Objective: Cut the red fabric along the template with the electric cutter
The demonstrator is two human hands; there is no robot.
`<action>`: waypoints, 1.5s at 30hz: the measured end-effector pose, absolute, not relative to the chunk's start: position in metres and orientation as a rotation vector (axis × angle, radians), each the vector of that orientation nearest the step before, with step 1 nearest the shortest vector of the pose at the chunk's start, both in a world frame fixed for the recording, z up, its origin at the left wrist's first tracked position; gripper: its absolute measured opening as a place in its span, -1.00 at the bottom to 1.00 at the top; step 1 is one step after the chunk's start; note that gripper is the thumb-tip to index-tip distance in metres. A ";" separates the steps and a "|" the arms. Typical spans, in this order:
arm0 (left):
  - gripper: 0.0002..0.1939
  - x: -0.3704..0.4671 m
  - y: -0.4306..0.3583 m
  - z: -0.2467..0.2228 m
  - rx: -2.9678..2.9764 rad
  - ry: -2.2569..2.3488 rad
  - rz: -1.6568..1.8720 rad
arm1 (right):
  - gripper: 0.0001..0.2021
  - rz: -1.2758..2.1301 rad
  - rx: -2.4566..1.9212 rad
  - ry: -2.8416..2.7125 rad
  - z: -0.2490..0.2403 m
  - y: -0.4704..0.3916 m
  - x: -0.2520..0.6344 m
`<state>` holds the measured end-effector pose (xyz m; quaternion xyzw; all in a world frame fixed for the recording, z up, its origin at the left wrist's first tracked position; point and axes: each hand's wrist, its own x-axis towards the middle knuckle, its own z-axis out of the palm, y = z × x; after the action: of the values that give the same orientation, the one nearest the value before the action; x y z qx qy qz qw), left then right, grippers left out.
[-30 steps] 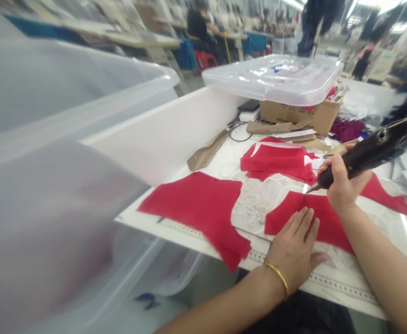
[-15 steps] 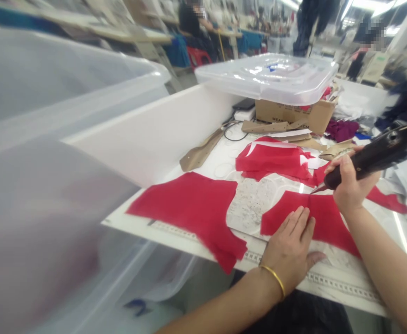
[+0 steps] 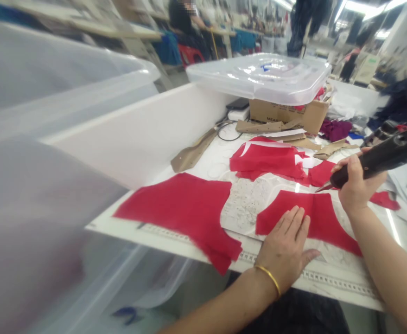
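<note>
My left hand (image 3: 283,250) lies flat with fingers stretched out on a red cut fabric piece (image 3: 330,225), near the table's front edge. A faint crease or mark runs down the fabric from its far edge. My right hand (image 3: 359,185) is wrapped around a thick black hand tool (image 3: 387,157) with a pointed metal tip; its exact kind is unclear. That tip is beside the fabric's far edge, and I cannot tell whether it touches. To the left, another red fabric piece (image 3: 179,202) overhangs the front edge.
Behind lie stacked red pieces (image 3: 268,160), brown card strips (image 3: 193,153) and a cardboard box (image 3: 287,113) under a clear plastic lid (image 3: 259,76). A measuring tape (image 3: 335,280) runs along the table edge. Large clear bins (image 3: 50,185) stand left. A seated person (image 3: 186,28) is farther back.
The tool's tip has shifted right along the fabric's far edge, away from the mark, with my right hand. My left hand stays flat on the fabric. The camera view has turned slightly.
</note>
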<state>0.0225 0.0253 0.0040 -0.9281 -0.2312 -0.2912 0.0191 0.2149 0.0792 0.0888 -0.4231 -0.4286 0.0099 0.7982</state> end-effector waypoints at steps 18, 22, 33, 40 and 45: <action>-0.38 0.006 0.034 0.010 -2.811 -0.751 -1.208 | -0.67 0.039 -0.975 -0.855 0.093 0.065 0.211; -0.37 -0.008 0.044 0.003 -2.762 -0.720 -1.329 | -0.65 0.131 -1.010 -0.904 0.091 0.056 0.191; -0.22 -0.038 0.047 0.014 -2.875 -0.866 -1.381 | -0.81 0.391 -0.912 -1.075 0.095 0.023 0.137; -0.34 -0.035 0.044 0.018 -2.850 -0.881 -1.471 | -0.73 0.466 -0.842 -1.038 0.093 0.024 0.113; -0.34 -0.034 0.043 0.016 -2.870 -0.870 -1.467 | -0.72 0.470 -0.785 -1.048 0.090 0.026 0.106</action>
<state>-0.0337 0.0432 0.0160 -0.8555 -0.2592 -0.4373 -0.0980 0.1063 0.0258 0.0901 -0.3616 -0.4828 0.2166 0.7676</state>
